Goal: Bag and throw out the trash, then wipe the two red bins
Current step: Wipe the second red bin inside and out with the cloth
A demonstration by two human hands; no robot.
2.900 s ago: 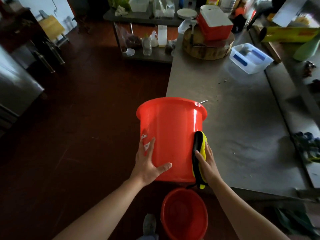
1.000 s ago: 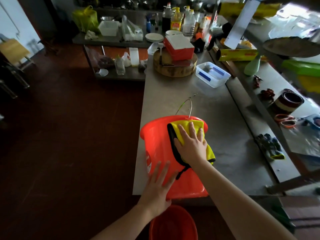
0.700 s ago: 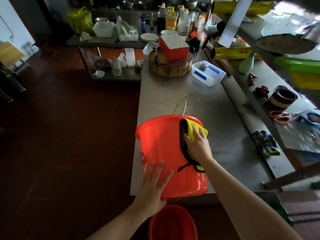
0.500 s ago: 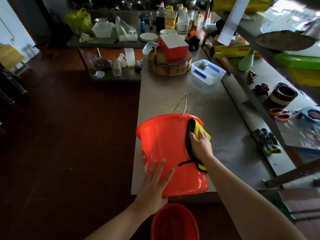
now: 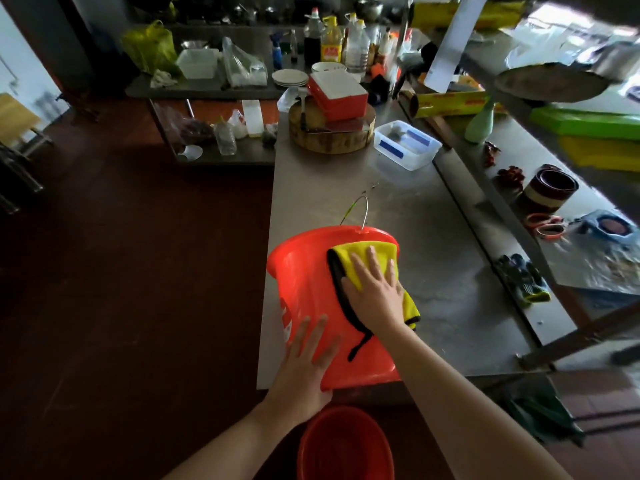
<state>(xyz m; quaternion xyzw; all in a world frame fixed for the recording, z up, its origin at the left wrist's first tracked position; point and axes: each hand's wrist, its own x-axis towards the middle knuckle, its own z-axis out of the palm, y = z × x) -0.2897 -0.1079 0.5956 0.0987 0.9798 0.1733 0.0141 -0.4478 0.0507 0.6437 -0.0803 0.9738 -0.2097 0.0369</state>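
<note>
A red bin (image 5: 304,289) lies tipped on its side at the near left corner of the steel table (image 5: 433,271), its wire handle sticking up behind it. My right hand (image 5: 375,289) presses a yellow cloth with a black edge (image 5: 367,252) flat against the bin's upper wall, fingers straight. My left hand (image 5: 306,362) rests flat on the bin's near side, close to its base, steadying it. A second red bin (image 5: 344,445) stands upright on the floor just below the table edge, between my arms.
Farther along the table sit a round wooden block (image 5: 332,133) with a red box (image 5: 337,93) on it and a clear plastic tub (image 5: 407,143). Dark gloves (image 5: 523,282) lie on the right-hand ledge. Dark red floor (image 5: 121,289) spreads to the left.
My right hand has swept the cloth from the bin's right side back onto its upper wall, spreading it flat. My left hand and the bin have stayed put.
</note>
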